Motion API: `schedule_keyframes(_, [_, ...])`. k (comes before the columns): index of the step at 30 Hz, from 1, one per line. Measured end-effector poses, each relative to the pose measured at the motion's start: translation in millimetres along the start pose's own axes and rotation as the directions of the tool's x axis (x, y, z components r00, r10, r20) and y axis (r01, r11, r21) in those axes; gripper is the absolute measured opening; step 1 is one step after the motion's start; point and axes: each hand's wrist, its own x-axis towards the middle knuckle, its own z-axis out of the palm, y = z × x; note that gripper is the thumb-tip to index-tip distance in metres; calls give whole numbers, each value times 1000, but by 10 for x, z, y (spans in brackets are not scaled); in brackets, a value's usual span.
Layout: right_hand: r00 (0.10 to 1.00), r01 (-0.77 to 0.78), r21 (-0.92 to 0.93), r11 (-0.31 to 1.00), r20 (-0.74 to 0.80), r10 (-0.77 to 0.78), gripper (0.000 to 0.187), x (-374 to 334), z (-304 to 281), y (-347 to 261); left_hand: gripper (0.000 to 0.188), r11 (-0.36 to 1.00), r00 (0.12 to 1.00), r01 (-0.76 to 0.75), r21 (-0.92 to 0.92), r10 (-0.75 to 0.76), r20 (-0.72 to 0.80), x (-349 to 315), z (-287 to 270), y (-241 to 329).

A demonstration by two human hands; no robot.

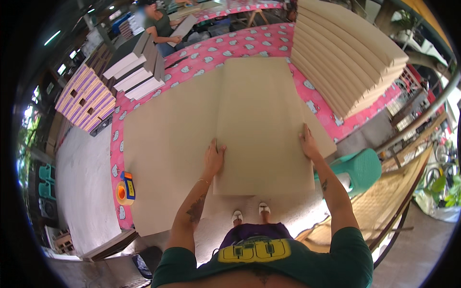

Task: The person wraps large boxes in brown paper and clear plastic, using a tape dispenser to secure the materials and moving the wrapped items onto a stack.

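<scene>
A folded piece of plain brown cardboard point(261, 125) lies lengthwise before me, its near end at the table's front edge. Under it and to its left spreads a wide flat brown cardboard sheet point(168, 129). My left hand point(214, 157) is at the left edge of the folded cardboard, thumb over the top. On the opposite edge, my right hand point(308, 141) holds the side with its fingers pointing away from me. Both hands grip the piece between them; the undersides of the fingers are hidden.
A tape dispenser point(126, 188) sits at the table's left edge. Tall stacks of folded brown cardboard point(348, 57) stand far right, and white-edged boxes point(137, 67) far left. A green plastic stool point(360, 170) is at right. Another person point(163, 29) works beyond the pink-covered table point(230, 43).
</scene>
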Motion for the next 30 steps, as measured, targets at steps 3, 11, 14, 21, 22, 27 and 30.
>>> schedule_keyframes(3, [993,101,-485,869,-5,-118,68,-945,329,-450,71,983,984,-179,38,177,31,-290,-238,-260])
schedule_keyframes(11, [994,93,-307,947,-17,-104,76,-3234,1125,-787,78,546,560,-823,158,730,392,-1693,-316,-405])
schedule_keyframes(14, [963,35,-446,894,-224,-150,64,-2885,1395,-1075,79,495,480,-865,77,774,414,-2092,-2,-450])
schedule_keyframes(21, [864,-86,715,694,-293,409,49,-1905,1879,-1350,83,688,764,-627,365,455,457,-1660,25,-386])
schedule_keyframes(22, [827,-2,990,138,-76,557,46,-1824,1969,-1518,83,674,762,-640,370,495,416,-1670,27,-423])
schedule_keyframes(27, [913,-91,853,-514,278,300,38,-1850,2032,-1908,82,675,732,-679,289,593,335,-1659,63,-577])
schedule_keyframes(30, [910,-111,884,-453,274,312,39,-1807,1996,-1853,83,661,714,-698,275,616,332,-1640,108,-578])
